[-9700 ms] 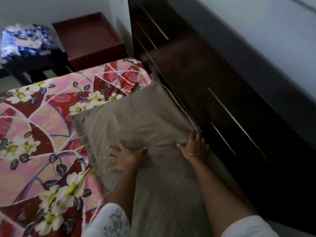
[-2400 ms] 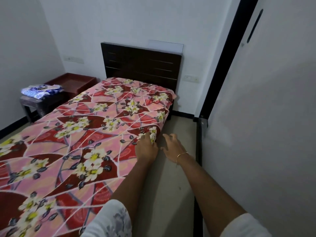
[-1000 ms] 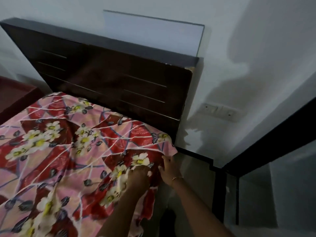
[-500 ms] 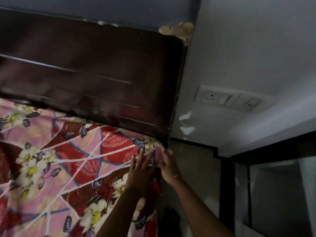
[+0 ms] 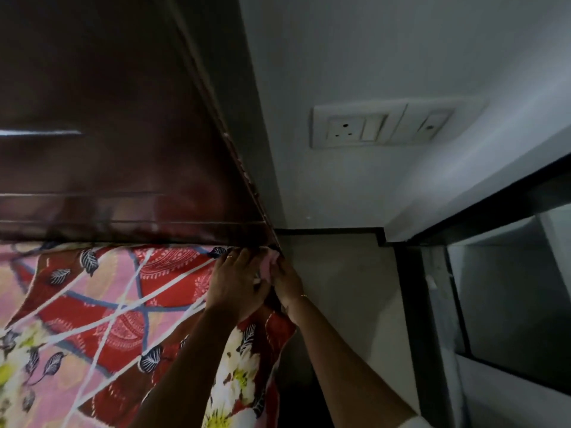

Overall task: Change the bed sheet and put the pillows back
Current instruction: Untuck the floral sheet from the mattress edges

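A pink and red floral bed sheet [image 5: 123,298] covers the bed at the lower left. Its top right corner lies right under the dark wooden headboard [image 5: 117,125]. My left hand [image 5: 236,284] and my right hand [image 5: 285,281] meet at that corner, close together. The fingers of both hands pinch the pink edge of the sheet between them. A flap of the sheet hangs down the bed's side below my forearms. No pillow is in view.
A white wall with a socket and switch plate [image 5: 380,125] stands right of the headboard. The grey floor [image 5: 340,288] runs along the bed's right side. A black-framed door or panel [image 5: 509,273] fills the far right.
I have leaned in closer to the head corner of the bed. My left hand went from flat on the sheet to gripping its corner beside my right hand.
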